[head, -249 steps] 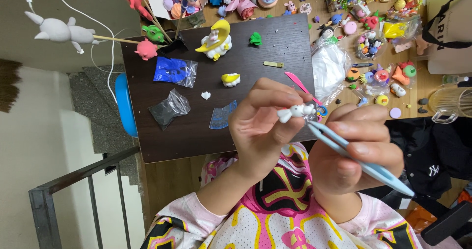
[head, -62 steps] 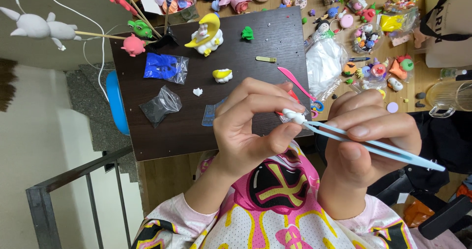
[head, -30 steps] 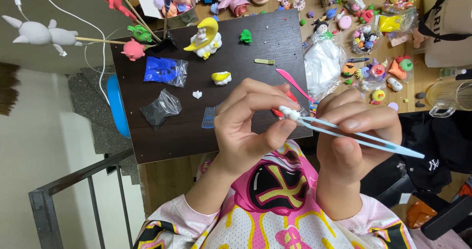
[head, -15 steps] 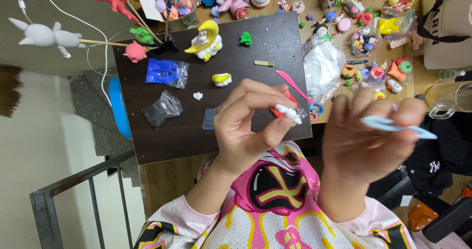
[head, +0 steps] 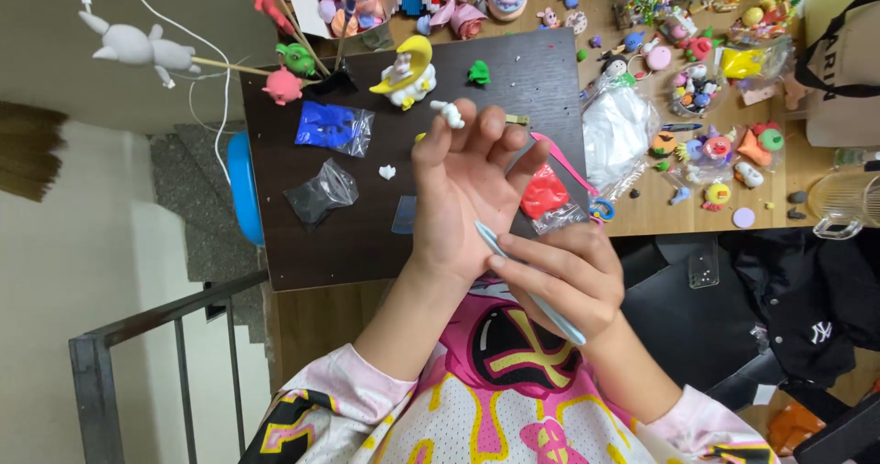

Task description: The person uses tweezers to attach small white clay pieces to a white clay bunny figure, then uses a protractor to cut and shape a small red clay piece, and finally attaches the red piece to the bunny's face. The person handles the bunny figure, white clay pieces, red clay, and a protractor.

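Left hand (head: 463, 198) spread flat, palm up, fingers apart; small white clay piece (head: 448, 113) perched on fingertips, above dark counter (head: 312, 244) near far edge. Right hand (head: 559, 276) fingers clamped on pale blue sculpting tool (head: 530, 285), tip touching left palm. Step looks like pause between shaping passes; further shaping would need piece re-pinched first.

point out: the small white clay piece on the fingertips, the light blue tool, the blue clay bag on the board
small white clay piece (head: 448, 114), head view, on its middle.
light blue tool (head: 550, 315), head view, on the shaft below the fingers.
blue clay bag (head: 330, 128), head view, on the blue clay inside.
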